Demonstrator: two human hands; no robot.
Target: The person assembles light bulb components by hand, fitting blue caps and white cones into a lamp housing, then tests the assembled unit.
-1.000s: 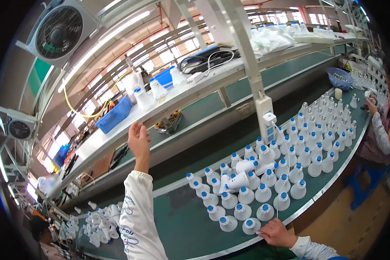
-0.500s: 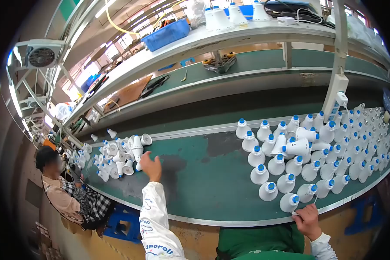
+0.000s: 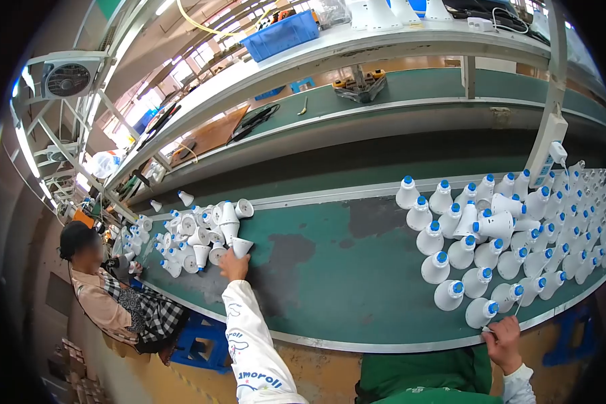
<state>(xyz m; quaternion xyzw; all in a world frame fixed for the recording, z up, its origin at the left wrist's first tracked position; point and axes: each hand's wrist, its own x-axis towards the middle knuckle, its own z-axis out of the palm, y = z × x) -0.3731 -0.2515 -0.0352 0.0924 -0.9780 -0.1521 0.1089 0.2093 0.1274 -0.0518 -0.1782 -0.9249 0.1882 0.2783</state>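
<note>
My left hand (image 3: 233, 265) has its fingers closed round a white cone-shaped housing (image 3: 242, 246) at the right edge of a jumbled pile of white housings (image 3: 199, 237) with blue caps. Near the front edge of the green table (image 3: 330, 289), my right hand (image 3: 503, 342) pinches a thin light-coloured tool (image 3: 487, 329) just below a white housing (image 3: 481, 312). That housing lies tilted, its blue cap to the right. Beyond it, many housings with blue caps (image 3: 449, 294) stand in rows on the right.
A co-worker (image 3: 101, 289) sits at the table's far left end. Above the table's back runs a white shelf (image 3: 397, 42) with a blue bin (image 3: 281, 36). A post with a power strip (image 3: 547, 149) rises at the back right. A blue stool (image 3: 205, 340) stands below the front edge.
My left hand, open before, has closed on a housing at the pile's edge. The view has shifted, so the table things appear farther right. My right hand still pinches the tool.
</note>
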